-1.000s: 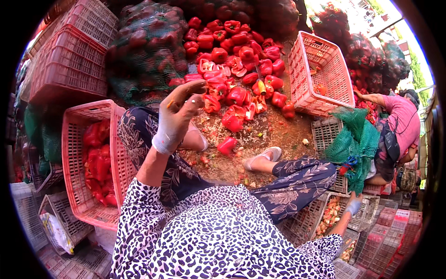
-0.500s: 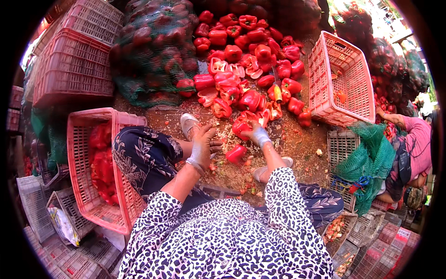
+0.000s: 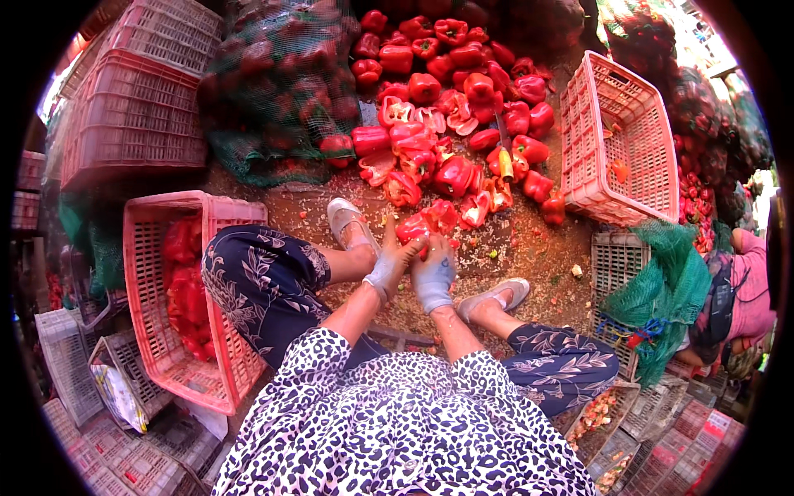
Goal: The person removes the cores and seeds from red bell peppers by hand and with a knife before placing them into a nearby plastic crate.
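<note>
Close together over the seed-strewn floor, my left hand (image 3: 389, 266) and my right hand (image 3: 434, 274) wear pale, stained gloves. Both are closed on a red bell pepper (image 3: 428, 221), which looks split in pieces; my fingers hide part of it. Just beyond lie cut bell pepper halves (image 3: 404, 188), showing pale insides. A knife with a yellow handle (image 3: 505, 164) rests among the peppers, to the right. Behind these spreads a pile of whole red bell peppers (image 3: 451, 58).
At my left stands a pink crate (image 3: 236, 364) holding red pepper pieces (image 3: 187, 306). Another pink crate (image 3: 579, 140) tilts at the right. A full mesh sack (image 3: 277, 91) is at the back left; a green net (image 3: 662, 281) hangs by a grey crate. A person in pink (image 3: 748, 285) bends at far right.
My right hand has drawn back toward me with the pepper, and my left hand has moved right to meet it. The loose pepper piece between my feet no longer shows there.
</note>
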The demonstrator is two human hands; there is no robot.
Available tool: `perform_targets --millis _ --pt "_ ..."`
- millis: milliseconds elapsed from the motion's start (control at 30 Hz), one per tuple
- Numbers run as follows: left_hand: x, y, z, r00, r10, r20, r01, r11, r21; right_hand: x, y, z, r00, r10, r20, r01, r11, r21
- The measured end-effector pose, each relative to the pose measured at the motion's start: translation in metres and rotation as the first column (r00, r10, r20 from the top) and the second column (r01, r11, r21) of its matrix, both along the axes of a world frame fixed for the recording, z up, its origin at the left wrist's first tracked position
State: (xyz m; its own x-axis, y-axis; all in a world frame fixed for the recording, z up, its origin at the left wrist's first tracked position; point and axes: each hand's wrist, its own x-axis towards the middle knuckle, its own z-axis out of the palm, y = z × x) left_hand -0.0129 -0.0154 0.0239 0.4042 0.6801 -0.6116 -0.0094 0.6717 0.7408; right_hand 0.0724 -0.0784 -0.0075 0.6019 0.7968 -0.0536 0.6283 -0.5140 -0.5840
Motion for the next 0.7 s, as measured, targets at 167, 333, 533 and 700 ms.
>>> perform_targets --millis 167,333,533,700 --pt "-0.017 0.02 0.005 0.951 0.013 0.307 0.024 0.993 -0.115 -0.016 -0.015 0.044 0.967 0.254 0.019 -0.253 0.953 0.168" --pt "-0.024 0.019 0.003 0.912 0.01 0.41 0.016 0.998 -0.062 0.036 -0.019 0.107 0.915 0.372 0.156 -0.399 0.89 0.218" --pt "-0.019 0.009 0.014 0.87 -0.191 0.455 0.178 0.981 0.073 0.067 -0.005 0.103 0.682 0.64 0.354 -0.654 0.75 -0.095" --pt "-0.018 0.0 0.023 0.857 -0.159 0.49 0.211 0.976 -0.054 0.07 0.003 0.109 0.625 0.718 0.306 -0.694 0.69 -0.203"
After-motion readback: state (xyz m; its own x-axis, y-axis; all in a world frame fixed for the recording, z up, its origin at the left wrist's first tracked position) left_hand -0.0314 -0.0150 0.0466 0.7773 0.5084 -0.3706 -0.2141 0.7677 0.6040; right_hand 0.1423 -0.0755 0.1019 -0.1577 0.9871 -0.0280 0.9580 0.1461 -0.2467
